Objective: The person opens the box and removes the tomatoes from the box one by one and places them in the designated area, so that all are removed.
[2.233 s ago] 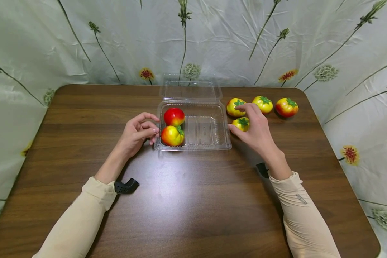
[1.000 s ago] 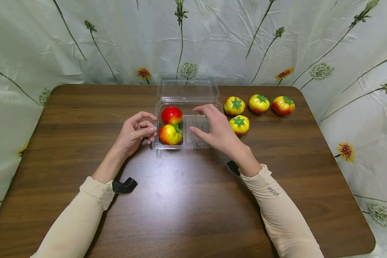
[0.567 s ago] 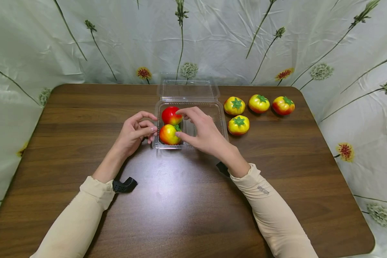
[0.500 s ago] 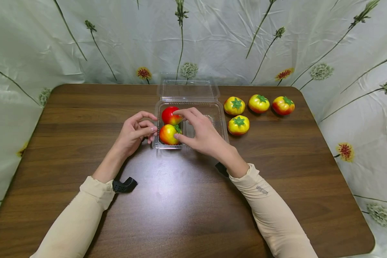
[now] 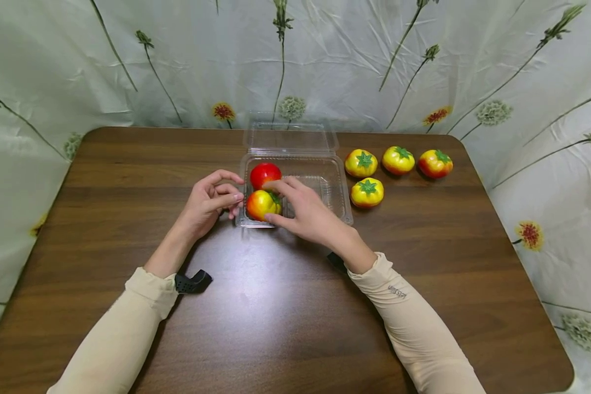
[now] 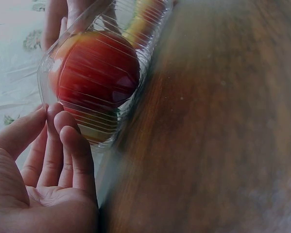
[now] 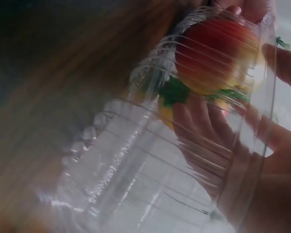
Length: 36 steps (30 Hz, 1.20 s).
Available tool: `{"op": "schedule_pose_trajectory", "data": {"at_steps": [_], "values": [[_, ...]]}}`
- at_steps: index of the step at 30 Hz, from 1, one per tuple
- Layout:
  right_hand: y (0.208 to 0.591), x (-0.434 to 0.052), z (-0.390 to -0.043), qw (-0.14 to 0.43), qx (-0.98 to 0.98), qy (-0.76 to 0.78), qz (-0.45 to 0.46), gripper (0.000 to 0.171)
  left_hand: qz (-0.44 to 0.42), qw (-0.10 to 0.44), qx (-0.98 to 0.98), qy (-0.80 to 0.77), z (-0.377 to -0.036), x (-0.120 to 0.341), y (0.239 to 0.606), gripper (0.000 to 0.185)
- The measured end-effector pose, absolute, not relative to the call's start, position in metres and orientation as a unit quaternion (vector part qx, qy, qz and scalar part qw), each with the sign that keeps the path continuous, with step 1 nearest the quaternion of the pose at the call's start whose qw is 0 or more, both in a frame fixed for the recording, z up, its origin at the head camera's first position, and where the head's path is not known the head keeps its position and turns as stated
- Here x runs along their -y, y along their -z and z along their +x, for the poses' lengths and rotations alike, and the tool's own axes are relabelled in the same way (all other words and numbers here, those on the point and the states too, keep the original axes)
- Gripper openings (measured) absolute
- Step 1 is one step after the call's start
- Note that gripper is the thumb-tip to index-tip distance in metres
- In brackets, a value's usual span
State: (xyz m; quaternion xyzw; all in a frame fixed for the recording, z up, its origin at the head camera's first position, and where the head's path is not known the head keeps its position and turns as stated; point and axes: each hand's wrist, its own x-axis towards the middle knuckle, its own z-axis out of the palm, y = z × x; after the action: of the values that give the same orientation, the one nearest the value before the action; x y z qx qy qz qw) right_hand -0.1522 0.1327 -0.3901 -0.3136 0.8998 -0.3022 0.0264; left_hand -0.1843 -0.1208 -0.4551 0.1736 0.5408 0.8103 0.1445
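A clear plastic clamshell container (image 5: 320, 223) lies with its lid raised at the back. In its left part sit two glossy toy tomatoes: a red one (image 5: 264, 174) behind and a yellow-and-red one (image 5: 260, 204) in front. My left hand (image 5: 208, 203) pinches the container's left rim between thumb and fingertips, as the left wrist view shows. My right hand (image 5: 306, 212) reaches in over the container, thumb at the near side of the front tomato and fingers at its far side. Through the clear wall, the right wrist view shows fingers (image 7: 194, 121) around its green leaves.
Several more yellow-and-red tomatoes, including one nearest the container (image 5: 367, 193), stand to its right on the brown wooden table (image 5: 256, 328). A raised clear lid (image 5: 291, 134) leans at the table's back edge, before a floral curtain (image 5: 177, 49).
My right hand has moved left from beside the right-hand tomatoes, over the container, to the front tomato, its thumb and fingers closing in on it. The left hand has stayed at the rim.
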Motion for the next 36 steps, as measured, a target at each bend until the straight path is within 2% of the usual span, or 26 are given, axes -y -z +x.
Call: {"op": "schedule_pose_trajectory", "data": {"at_steps": [25,36], "values": [[0.400,-0.134,-0.155,0.056,-0.888,0.336,-0.309,0.051,0.176,0.146,-0.539,-0.811,-0.183,0.120,0.454,0.025],[0.402,-0.133,-0.156,0.020,-0.884,0.373,-0.282,0.061,0.177,0.143,-0.538,-0.812,-0.183,0.121,0.455,0.025]]}}
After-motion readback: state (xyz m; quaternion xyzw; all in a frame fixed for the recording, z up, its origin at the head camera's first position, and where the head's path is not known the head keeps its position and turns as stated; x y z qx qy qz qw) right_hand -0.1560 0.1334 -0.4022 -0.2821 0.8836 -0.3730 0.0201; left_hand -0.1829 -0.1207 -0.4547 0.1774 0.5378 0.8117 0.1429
